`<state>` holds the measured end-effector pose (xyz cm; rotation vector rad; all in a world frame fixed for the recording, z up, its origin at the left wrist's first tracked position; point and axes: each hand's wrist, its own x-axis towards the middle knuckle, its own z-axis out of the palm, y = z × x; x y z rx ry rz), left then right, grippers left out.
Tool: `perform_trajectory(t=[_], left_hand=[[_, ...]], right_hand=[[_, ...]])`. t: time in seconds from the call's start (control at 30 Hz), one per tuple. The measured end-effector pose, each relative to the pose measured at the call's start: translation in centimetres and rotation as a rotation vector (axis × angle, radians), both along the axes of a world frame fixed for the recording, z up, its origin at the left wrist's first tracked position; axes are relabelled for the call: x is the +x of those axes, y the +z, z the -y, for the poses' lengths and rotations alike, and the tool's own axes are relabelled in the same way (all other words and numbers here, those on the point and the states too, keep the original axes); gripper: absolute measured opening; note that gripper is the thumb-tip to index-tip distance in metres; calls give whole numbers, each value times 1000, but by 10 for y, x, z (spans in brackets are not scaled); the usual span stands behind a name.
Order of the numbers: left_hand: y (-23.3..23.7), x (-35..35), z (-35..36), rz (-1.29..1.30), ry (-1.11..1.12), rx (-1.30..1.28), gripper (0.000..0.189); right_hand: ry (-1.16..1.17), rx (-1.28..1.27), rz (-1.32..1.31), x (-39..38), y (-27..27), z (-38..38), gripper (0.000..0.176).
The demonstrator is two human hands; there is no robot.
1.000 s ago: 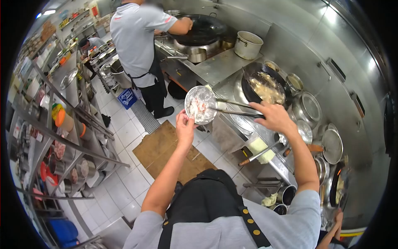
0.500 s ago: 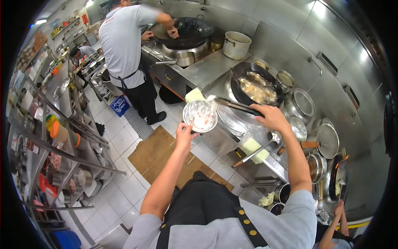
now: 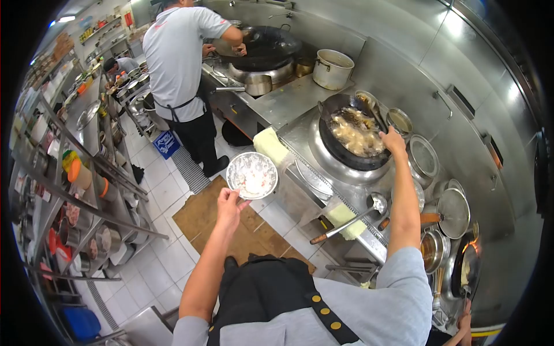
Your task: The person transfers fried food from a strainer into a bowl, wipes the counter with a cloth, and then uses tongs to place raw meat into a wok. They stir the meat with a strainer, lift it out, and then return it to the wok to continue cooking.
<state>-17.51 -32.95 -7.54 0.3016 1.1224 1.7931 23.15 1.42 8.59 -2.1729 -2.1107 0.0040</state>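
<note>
Bowl (image 3: pixel 252 173), pinched at near rim between thumb and fingers of left hand (image 3: pixel 229 210). Mouth up toward camera; inside coated in white paste or flour, with a few pinkish bits at bottom. Held out over the floor, short of the counter edge, no support underneath but the hand.

Tongs (image 3: pixel 378 117), dark, closed in right hand (image 3: pixel 394 142). Long axis running from fist up and slightly left, across the right side of wok (image 3: pixel 339 151). Tips among or just above frying pieces (image 3: pixel 354 132); cannot tell whether pinching anything.

Key relation: wok straight left of right hand and beyond, fist near its right rim. Right hand clearly nearer; left hand well apart, lower and to the left, with counter edge between bowl and wok. Bowl also left of tongs and nearer the body, so off the line of their long axis.

Under wok: round steel burner ring (image 3: pixel 314 141). Near front corner of counter: pale green cloth (image 3: pixel 269 144), just beside bowl in view. Farther down the edge: second cloth (image 3: pixel 348 222), with ladle (image 3: pixel 378 203) lying across, wooden handle out past the edge. Right of forearm: mesh strainer (image 3: pixel 453 213) and lidded pot (image 3: pixel 424 155).

Farther out: co-worker (image 3: pixel 176 63) at large wok (image 3: pixel 268 43), upper left; white pot (image 3: pixel 333 69) on the counter between. Lower right: another person's hand (image 3: pixel 463 323) near a flaming pan (image 3: pixel 459 271). Brown cardboard (image 3: pixel 210 222) on floor tiles below.
</note>
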Motion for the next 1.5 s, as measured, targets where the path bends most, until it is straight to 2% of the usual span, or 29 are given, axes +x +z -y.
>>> perform_trajectory(t=[0.07,0.17,0.23,0.33,0.43,0.5,0.6,0.67,0.77,0.83,0.93,1.17,1.23,1.27,1.3,1.37,1.43,1.5], left_hand=[[-3,-15,0,-10,17,15,10],[-7,-41,-5,-28,19,44,10],[-3,-57,-13,-9,14,93,11],[26,-71,-18,-85,2,157,14],[39,-84,-25,-192,-16,234,16],[57,-83,-22,-367,63,326,16],[63,-91,-18,-404,50,361,16],[60,-100,-20,-406,66,341,16],[47,-111,-31,-251,18,245,16],[36,-107,-43,-63,-82,237,18],[34,-88,-60,81,-129,199,15],[28,-56,-94,73,-201,77,16],[30,-48,-96,74,-221,73,16],[28,-46,-97,76,-229,64,14],[29,-43,-98,77,-236,58,12],[29,-38,-94,85,-247,72,15],[27,-38,-90,68,-224,67,15],[29,-42,-85,67,-223,81,15]], right_hand=[[1,108,-35,-12,16,20,58],[273,181,-135,-48,55,84,57],[542,189,-163,-72,65,117,56],[783,83,-78,-134,84,182,55],[877,-5,22,-189,86,232,52],[940,-43,60,-213,74,245,50],[924,-87,94,-235,68,257,48],[888,52,52,-239,75,262,46],[822,97,13,-240,78,266,45],[844,127,95,-233,54,255,44],[831,152,-28,-222,51,250,45],[658,-12,14,-171,44,223,46],[647,236,-120,-134,46,204,45],[551,167,-111,-121,61,198,46],[536,227,-145,-108,70,191,47],[383,189,-119,-91,94,179,48],[247,222,10,-71,93,148,47],[174,150,42,-64,81,102,46]])
